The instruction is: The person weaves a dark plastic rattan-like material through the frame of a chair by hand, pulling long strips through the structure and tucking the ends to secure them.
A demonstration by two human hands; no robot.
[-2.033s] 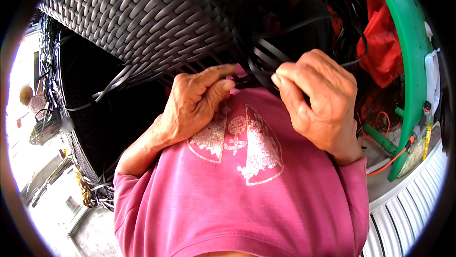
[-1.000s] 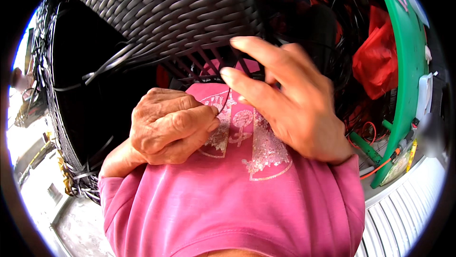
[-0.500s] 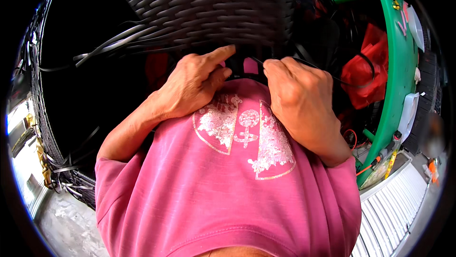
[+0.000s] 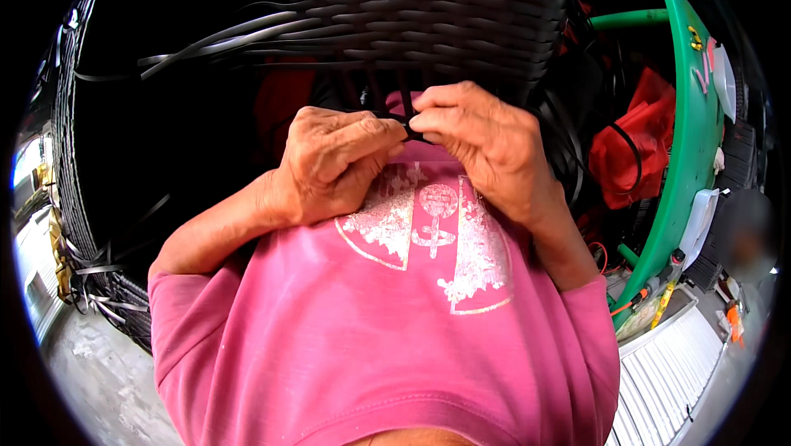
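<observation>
A dark woven panel of flat plastic strips (image 4: 437,13) hangs over my lap, with dark upright strands running down below its lower edge. My left hand (image 4: 338,161) is closed, thumb and forefinger pinching a black strip (image 4: 414,129) at the front of my pink shirt. From the other side my right hand (image 4: 486,145) pinches the same spot, its fingertips almost against the left ones. Most of the strip is hidden by the fingers. A bundle of loose strip ends (image 4: 222,42) sticks out leftward from the panel.
To the right stands a green board (image 4: 680,141), with a red plastic bag (image 4: 634,145) beside it. Loose black strips (image 4: 564,137) hang near my right hand. A white slatted tray (image 4: 671,363) lies at lower right. Stacked dark woven work (image 4: 74,157) rises on the left.
My hands have come together, the right moving left and the left closing from a pointing finger into a pinch. The panel appears farther right and higher in view.
</observation>
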